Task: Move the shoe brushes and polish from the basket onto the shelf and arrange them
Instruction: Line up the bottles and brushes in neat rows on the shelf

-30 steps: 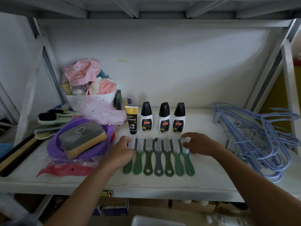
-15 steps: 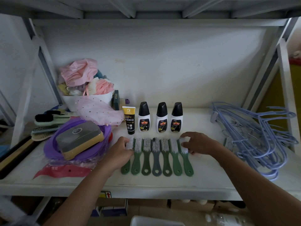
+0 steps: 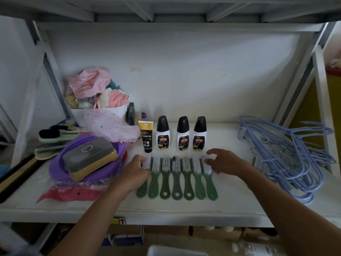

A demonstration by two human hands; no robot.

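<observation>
Shoe brushes (image 3: 176, 176), seven in number, lie side by side in one row on the front part of the white shelf (image 3: 239, 206), white bristles to the rear and looped handles to the front; six are green and the middle one is grey. Behind the row stand three white polish bottles (image 3: 182, 134) with black caps. Each carries a black label with a red and gold badge, its writing too small to read. Left of them stands a black and yellow tube (image 3: 146, 136), printed "LEATHER" above a line of Chinese characters. The left hand (image 3: 135, 172) lies against the head of the leftmost brush (image 3: 142, 191) with bent fingers; whether it grips or only presses cannot be determined. The right hand (image 3: 224, 162) is spread, fingertips touching the bristles of the rightmost brush (image 3: 210, 185). The hands are apart, one at each end of the row. To the left sits a purple basin (image 3: 55, 167) holding a grey-lidded case (image 3: 88, 157) with a round emblem. Blue hangers (image 3: 295, 154) are heaped at the right.
</observation>
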